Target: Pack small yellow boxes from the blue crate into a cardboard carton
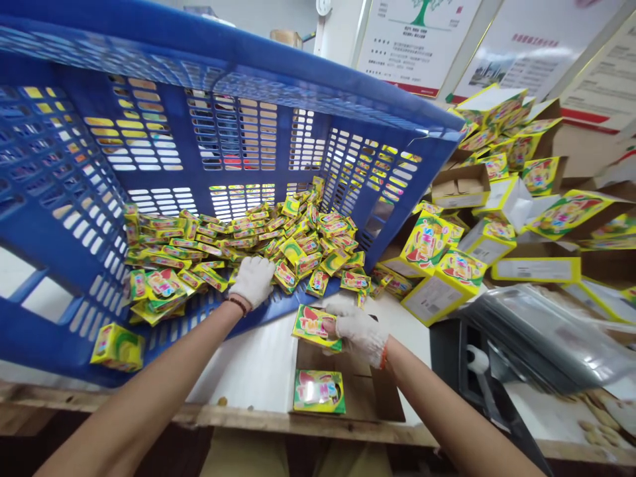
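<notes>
My left hand (252, 281), in a white glove, reaches into the blue plastic crate (278, 149) and rests at the front of a heap of small yellow-green boxes (248, 232). Its fingertips are bent away from me, so what they touch is hidden. In my right hand (358, 330), also gloved, is a small box (314, 327) with a watermelon picture, gripped at its right end. It is above an open brown carton (355, 391). Another such box (318, 391) lies face up at the carton's near left.
The crate is tipped on its side, facing me. A single small box (118, 347) lies at its lower left. Printed display cartons (457, 271) pile up on the right. Nearer are a tape dispenser (479, 361) and clear plastic material (551, 331). The wooden table edge (238, 421) runs in front.
</notes>
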Tool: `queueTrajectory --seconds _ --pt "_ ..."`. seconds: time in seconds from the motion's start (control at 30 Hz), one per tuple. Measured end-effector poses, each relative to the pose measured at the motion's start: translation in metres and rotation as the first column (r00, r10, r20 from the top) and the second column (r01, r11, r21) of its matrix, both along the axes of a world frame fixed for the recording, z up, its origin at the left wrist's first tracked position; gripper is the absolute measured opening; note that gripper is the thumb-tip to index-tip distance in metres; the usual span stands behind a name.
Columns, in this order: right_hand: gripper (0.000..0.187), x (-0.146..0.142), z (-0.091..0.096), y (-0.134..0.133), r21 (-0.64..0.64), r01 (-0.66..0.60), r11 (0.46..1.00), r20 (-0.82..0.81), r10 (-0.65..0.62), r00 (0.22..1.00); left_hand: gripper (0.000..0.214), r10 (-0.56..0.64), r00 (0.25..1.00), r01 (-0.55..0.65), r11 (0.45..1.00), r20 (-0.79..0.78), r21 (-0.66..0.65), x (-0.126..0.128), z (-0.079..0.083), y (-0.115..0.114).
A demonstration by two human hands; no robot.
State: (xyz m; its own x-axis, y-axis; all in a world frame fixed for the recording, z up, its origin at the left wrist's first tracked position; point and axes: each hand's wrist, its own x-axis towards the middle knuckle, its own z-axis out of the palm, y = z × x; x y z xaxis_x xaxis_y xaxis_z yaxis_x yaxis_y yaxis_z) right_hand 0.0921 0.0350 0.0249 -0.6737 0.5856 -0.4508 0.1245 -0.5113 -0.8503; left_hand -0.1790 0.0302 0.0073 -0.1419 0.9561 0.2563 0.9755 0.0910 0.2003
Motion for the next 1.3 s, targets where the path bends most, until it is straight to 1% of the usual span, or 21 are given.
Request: queueTrajectory --seconds 0.13,0.17,0.2,0.23,0.27,0.33,0.37,0.43,0.47,0.5,0.6,0.67,0.73,0.83,0.9,0.97,1.03,1.1,1.17,1.23,1.3 --pt "0.061 -0.003 0.002 -0.004 0.004 0.102 0.995 -0.091 -0.101 0.991 0.038 0.127 0.989 -0.132 0.990 0.077 0.058 0.007 -0.002 -0.023" --pt "0.062 -0.006 0.003 -0.005 -0.020 0.122 0.992 -0.142 -0.124 0.982 0.041 0.161 0.961 -0.188 0.976 0.223 0.106 0.009 -0.002 -0.030" --pt "0.062 -0.010 0.004 -0.006 -0.053 0.142 0.989 -0.195 -0.149 0.969 0.044 0.167 0.888 -0.251 0.957 0.428 0.148 0.012 -0.003 -0.037" --pt "0.063 -0.016 0.005 -0.008 -0.088 0.165 0.982 -0.240 -0.181 0.954 0.048 0.140 0.762 -0.314 0.934 0.632 0.172 0.017 -0.004 -0.043" --pt "0.064 -0.023 0.005 -0.009 -0.117 0.192 0.975 -0.275 -0.217 0.937 0.052 0.081 0.590 -0.363 0.915 0.803 0.174 0.024 -0.005 -0.048" --pt "0.061 -0.041 0.004 -0.014 -0.137 0.253 0.958 -0.307 -0.284 0.909 0.061 -0.059 0.253 -0.372 0.915 0.966 0.153 0.044 -0.007 -0.054" --pt "0.057 -0.050 0.003 -0.017 -0.131 0.279 0.951 -0.309 -0.306 0.900 0.064 -0.109 0.147 -0.351 0.923 0.983 0.155 0.056 -0.009 -0.056" --pt "0.048 -0.063 0.000 -0.021 -0.102 0.322 0.941 -0.316 -0.338 0.887 0.059 -0.189 0.014 -0.295 0.937 0.982 0.184 0.078 -0.012 -0.057" --pt "0.044 -0.065 0.000 -0.021 -0.087 0.341 0.936 -0.322 -0.351 0.879 0.055 -0.204 0.012 -0.261 0.944 0.979 0.200 0.085 -0.013 -0.056" --pt "0.042 -0.065 0.000 -0.020 -0.075 0.361 0.930 -0.327 -0.365 0.872 0.051 -0.189 0.096 -0.228 0.952 0.977 0.207 0.090 -0.014 -0.055" --pt "0.039 -0.043 0.005 -0.009 -0.057 0.444 0.894 -0.333 -0.437 0.836 0.046 -0.053 0.494 -0.187 0.968 0.868 0.166 0.081 -0.017 -0.043" --pt "0.041 -0.020 0.011 0.003 -0.075 0.492 0.867 -0.331 -0.487 0.808 0.035 0.021 0.659 -0.191 0.971 0.752 0.141 0.067 -0.020 -0.030" --pt "0.045 0.004 0.016 0.013 -0.082 0.500 0.862 -0.332 -0.497 0.802 0.027 0.022 0.722 -0.141 0.983 0.692 0.116 0.056 -0.023 -0.014" --pt "0.051 0.029 0.017 0.018 -0.039 0.434 0.900 -0.314 -0.424 0.850 0.025 -0.014 0.802 -0.026 0.998 0.597 0.059 0.052 -0.024 0.005" --pt "0.053 0.037 0.013 0.016 -0.019 0.394 0.919 -0.306 -0.380 0.873 0.018 0.026 0.851 -0.045 0.999 0.524 0.025 0.052 -0.020 0.009" --pt "0.056 0.039 0.008 0.012 -0.032 0.373 0.927 -0.311 -0.364 0.878 0.022 0.121 0.886 -0.141 0.990 0.447 0.010 0.049 -0.015 0.005" --pt "0.060 0.039 0.004 0.009 -0.064 0.353 0.933 -0.315 -0.354 0.880 0.046 0.257 0.895 -0.281 0.960 0.364 0.013 0.044 -0.015 -0.006" --pt "0.063 0.035 0.001 0.006 -0.088 0.326 0.941 -0.324 -0.336 0.884 0.073 0.386 0.872 -0.412 0.911 0.303 0.025 0.038 -0.021 -0.021" --pt "0.061 0.030 -0.001 0.003 -0.088 0.295 0.951 -0.336 -0.307 0.890 0.082 0.473 0.836 -0.500 0.865 0.277 0.032 0.032 -0.032 -0.038" --pt "0.057 0.024 -0.001 0.000 -0.078 0.265 0.961 -0.346 -0.276 0.897 0.074 0.492 0.762 -0.565 0.823 0.421 0.060 0.026 -0.043 -0.053" --pt "0.054 0.017 0.000 -0.005 -0.077 0.226 0.971 -0.352 -0.239 0.905 0.061 0.430 0.599 -0.647 0.757 0.675 0.091 0.023 -0.048 -0.064"
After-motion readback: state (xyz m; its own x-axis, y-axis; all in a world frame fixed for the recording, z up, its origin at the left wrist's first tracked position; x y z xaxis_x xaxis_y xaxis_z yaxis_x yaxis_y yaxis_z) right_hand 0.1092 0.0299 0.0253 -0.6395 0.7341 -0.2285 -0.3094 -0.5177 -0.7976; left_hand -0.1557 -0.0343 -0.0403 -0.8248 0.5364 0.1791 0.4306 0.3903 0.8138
